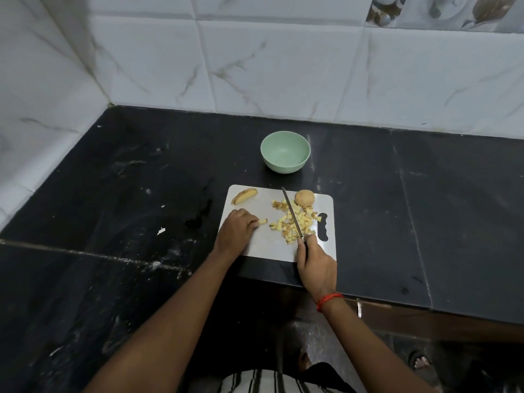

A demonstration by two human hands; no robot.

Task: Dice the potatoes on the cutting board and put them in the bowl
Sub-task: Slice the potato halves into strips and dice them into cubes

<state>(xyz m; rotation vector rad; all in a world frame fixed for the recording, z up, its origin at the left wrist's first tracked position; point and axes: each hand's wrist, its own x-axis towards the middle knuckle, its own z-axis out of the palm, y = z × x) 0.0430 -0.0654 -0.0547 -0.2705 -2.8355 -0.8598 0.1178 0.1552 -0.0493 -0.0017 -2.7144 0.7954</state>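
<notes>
Centrally, diced potato pieces [295, 222]: a loose pale-yellow heap, some with skin on, lay on the right half of the cutting board [266, 246].

Potato strip [262, 221]: short, just left of the heap, on the board.

Potato wedge [244, 195]: skin-on, at the board's far left corner, well apart from the heap.

Whole potato [304, 198]: unpeeled, at the board's far edge, touching the heap.

Knife [292, 214]: its blade lay slantwise across the heap, tip pointing away from the person.

Right hand [316, 265]: wrapped round the knife's handle at the board's near edge; a red thread [329, 300] circled its wrist.

Left hand [236, 231]: fingers curled, their tips holding the potato strip down by its end.

Cutting board: white, rounded corners, a handle slot on its right side; it lay at the near edge of the counter [141, 194].

Bowl [283, 167]: pale green, upright on the counter just beyond the board.

Counter: black stone, scuffed with white marks, backed by a white marbled tile wall [283, 66].
</notes>
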